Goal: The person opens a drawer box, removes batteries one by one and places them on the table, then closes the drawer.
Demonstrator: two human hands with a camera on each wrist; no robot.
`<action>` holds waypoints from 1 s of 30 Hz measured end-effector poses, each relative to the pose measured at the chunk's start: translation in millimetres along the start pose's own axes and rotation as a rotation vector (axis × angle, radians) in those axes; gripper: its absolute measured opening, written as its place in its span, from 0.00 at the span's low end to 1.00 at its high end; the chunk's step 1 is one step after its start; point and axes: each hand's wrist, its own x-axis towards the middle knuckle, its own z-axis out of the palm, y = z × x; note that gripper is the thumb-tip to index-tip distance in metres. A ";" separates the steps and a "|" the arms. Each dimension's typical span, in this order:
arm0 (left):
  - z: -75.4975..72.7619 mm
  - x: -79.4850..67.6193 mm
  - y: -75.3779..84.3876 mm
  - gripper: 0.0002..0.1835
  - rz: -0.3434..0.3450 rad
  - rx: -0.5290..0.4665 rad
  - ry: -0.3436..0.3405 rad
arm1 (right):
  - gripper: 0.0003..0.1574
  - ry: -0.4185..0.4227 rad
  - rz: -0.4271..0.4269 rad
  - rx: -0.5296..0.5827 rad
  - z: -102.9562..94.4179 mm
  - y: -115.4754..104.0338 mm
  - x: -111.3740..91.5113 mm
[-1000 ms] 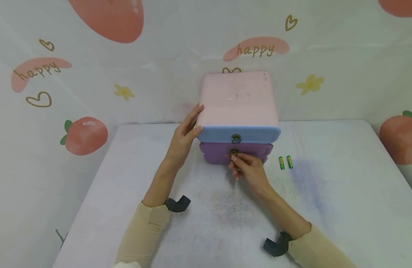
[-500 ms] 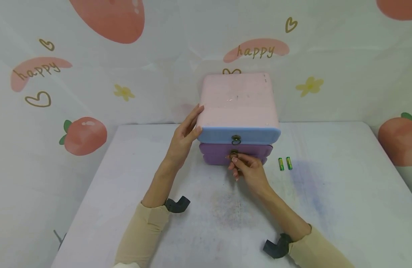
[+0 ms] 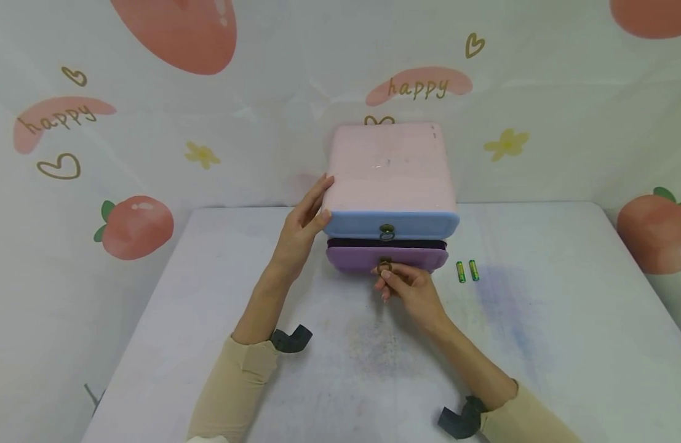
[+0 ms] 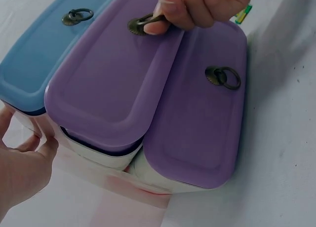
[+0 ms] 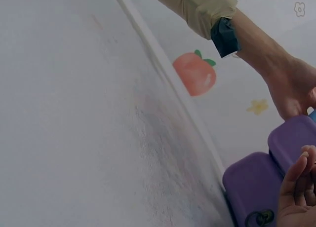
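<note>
A small drawer cabinet (image 3: 390, 169) with a pink top stands at the back of the table. My left hand (image 3: 297, 240) rests against its left side, fingers along the wall and thumb near the front edge. The thumb and fingers of my right hand (image 3: 420, 294) pinch the brass ring pull (image 3: 384, 266) of the middle purple drawer (image 3: 351, 258). That drawer juts out a little, a dark gap showing along its top. Above it the blue drawer (image 3: 351, 226) is closed. Below, the bottom purple drawer (image 4: 197, 133) is closed too, its own ring pull (image 4: 230, 79) hanging free.
Two small green batteries (image 3: 467, 271) lie on the white table (image 3: 556, 295) to the right of the cabinet. Behind it hangs a white cloth (image 3: 296, 80) printed with fruit, flowers and hearts.
The middle purple drawer has come out a short way toward me, my right hand moving back with its ring pull. My left hand has stayed against the cabinet's side.
</note>
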 end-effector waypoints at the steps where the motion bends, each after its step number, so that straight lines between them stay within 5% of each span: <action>1: 0.1 -0.2 0.2 0.36 0.000 -0.002 0.001 | 0.17 -0.001 -0.001 -0.004 -0.1 0.2 -1.2; 30: -0.8 1.2 0.7 0.31 -0.008 -0.001 0.000 | 0.21 -0.111 -0.023 -0.029 2.0 0.4 -36.0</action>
